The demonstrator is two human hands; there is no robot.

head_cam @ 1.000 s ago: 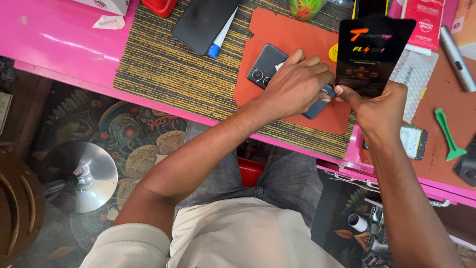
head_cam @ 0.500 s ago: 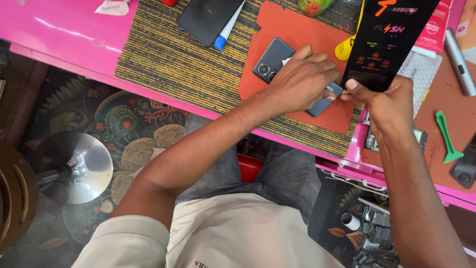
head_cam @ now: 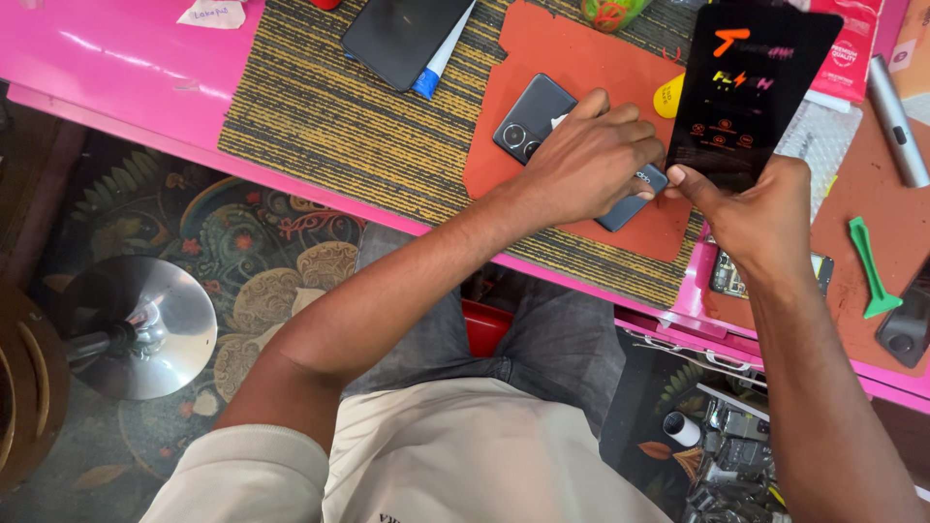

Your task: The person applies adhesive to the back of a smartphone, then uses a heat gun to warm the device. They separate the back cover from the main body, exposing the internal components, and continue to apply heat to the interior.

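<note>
**Dark phone face down under the left hand, black packet raised in the right**

The dark phone [head_cam: 557, 136] lies face down on an orange work mat [head_cam: 591, 68], its camera cluster pointing toward the left edge of the mat. The left hand [head_cam: 591, 160] rests on top of it, fingers curled and pressing on the phone's back, so that only the camera end and a lower corner show. Just beside it, the right hand [head_cam: 760, 218] pinches the lower edge of a flat black packet [head_cam: 751, 92] between thumb and fingers and holds it upright above the bench; the thumb tip nearly meets the left hand's knuckles.

The mat sits on a striped woven cloth [head_cam: 339, 116], which covers part of a pink table [head_cam: 116, 68]. To the right, a green pry tool [head_cam: 869, 266] lies on a brown surface, with a grey pen-shaped tool [head_cam: 896, 121] farther up. Farther back on the cloth lies a second dark phone [head_cam: 402, 39] over a blue-capped tube [head_cam: 431, 77]. A yellow pick [head_cam: 666, 97] rests on the mat near the packet.
</note>
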